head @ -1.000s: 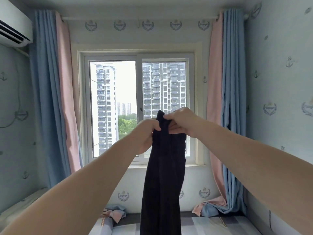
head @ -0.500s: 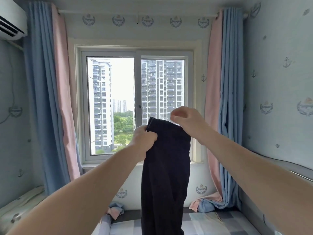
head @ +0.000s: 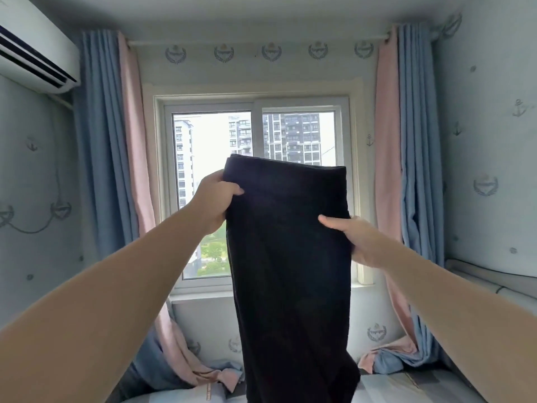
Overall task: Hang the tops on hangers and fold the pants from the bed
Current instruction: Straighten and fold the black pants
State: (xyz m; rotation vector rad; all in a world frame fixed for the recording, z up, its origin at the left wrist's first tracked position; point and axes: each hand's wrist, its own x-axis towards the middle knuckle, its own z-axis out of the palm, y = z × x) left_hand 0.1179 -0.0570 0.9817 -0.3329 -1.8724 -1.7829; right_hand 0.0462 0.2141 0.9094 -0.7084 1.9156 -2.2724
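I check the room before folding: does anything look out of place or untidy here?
Only the curtain hems stand out: they lie crumpled on the bed at both window sides. The black pants hang smooth.

The pants (head: pixel 290 257) run off the bottom edge, so the ends of the legs cannot be seen. They cover the middle of the window (head: pixel 212 170) and much of the bed (head: pixel 406 388), which the bottom edge also cuts. The fingers of the left hand (head: pixel 213 202) and the right hand (head: pixel 360 242) lie behind the cloth; only thumbs and backs show. The air conditioner (head: pixel 32 50) is cut by the left edge. The wallpaper crests (head: pixel 485 184) are too small to read.
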